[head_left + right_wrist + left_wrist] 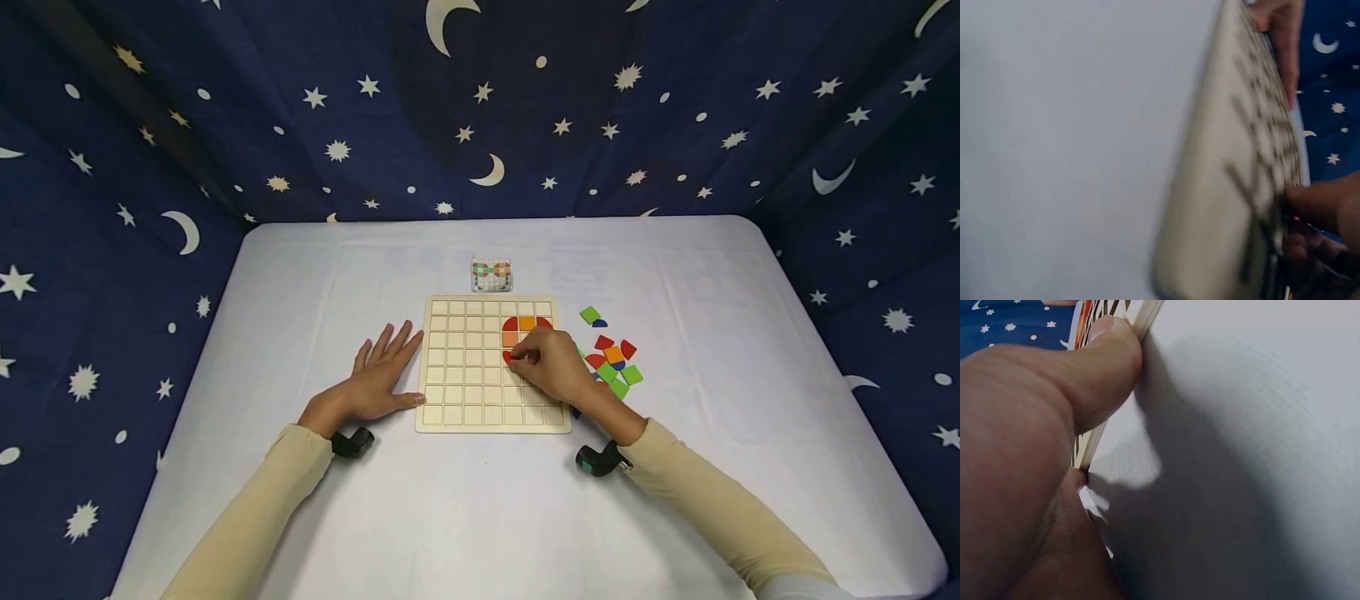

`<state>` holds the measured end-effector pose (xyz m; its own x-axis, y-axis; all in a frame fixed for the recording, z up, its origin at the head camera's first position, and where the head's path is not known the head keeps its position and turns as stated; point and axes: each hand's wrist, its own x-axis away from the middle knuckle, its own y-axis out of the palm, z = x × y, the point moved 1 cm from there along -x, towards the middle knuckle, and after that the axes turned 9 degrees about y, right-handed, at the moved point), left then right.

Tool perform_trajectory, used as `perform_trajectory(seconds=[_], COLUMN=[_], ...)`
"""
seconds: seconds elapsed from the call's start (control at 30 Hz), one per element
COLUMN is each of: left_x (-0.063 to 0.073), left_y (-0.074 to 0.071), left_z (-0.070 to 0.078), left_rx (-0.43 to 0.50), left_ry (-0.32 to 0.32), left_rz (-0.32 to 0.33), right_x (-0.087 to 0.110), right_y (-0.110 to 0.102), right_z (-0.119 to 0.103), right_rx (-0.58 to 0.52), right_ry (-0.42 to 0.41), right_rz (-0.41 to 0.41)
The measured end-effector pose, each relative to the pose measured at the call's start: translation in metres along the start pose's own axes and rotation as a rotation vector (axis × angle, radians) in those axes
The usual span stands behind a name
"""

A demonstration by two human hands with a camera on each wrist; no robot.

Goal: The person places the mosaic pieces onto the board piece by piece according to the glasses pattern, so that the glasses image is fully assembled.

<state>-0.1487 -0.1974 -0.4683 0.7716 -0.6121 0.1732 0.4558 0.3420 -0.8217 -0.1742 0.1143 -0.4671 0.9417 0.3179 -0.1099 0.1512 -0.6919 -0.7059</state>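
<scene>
A pale wooden grid board (459, 375) lies flat on the white table. My left hand (381, 382) is spread with straight fingers; its thumb and fingertips touch the board's left edge, and the thumb (1100, 369) shows against that edge in the left wrist view. Over the right part of the board, my right hand (553, 362) pinches a small red rounded piece (507, 357) at a cell, partly hidden by the fingertips. Just above it sit an orange square tile (510, 339), a red quarter-round tile (511, 323) and a yellow-orange square tile (527, 322).
Loose red, green, orange and blue pieces (613, 365) are scattered right of the board, some hidden behind the right hand. A green tile (590, 315) lies farther back. Behind the board is a small pattern card (492, 275). A starry dark-blue curtain (517, 100) borders the table.
</scene>
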Motion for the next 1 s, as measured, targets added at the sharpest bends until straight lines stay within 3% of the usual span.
perform_trajectory(seconds=[0.17, 0.4, 0.8, 1.0], left_x=[-0.001, -0.003, -0.001, -0.001], left_y=[0.000, 0.000, -0.001, 0.001], left_z=[0.000, 0.000, -0.001, -0.002], left_rx=[0.003, 0.000, 0.006, 0.000], left_ry=[-0.005, 0.001, -0.003, 0.001], left_rz=[-0.002, -0.008, -0.005, 0.001], right_x=[0.003, 0.005, 0.032, 0.045], right_y=[0.002, -0.014, -0.076, -0.086], right_z=[-0.002, 0.005, 0.048, 0.057], right_rx=[0.105, 0.107, 0.314, 0.403], right_ry=[-0.048, -0.048, 0.270, 0.359], right_rz=[0.025, 0.061, 0.085, 0.098])
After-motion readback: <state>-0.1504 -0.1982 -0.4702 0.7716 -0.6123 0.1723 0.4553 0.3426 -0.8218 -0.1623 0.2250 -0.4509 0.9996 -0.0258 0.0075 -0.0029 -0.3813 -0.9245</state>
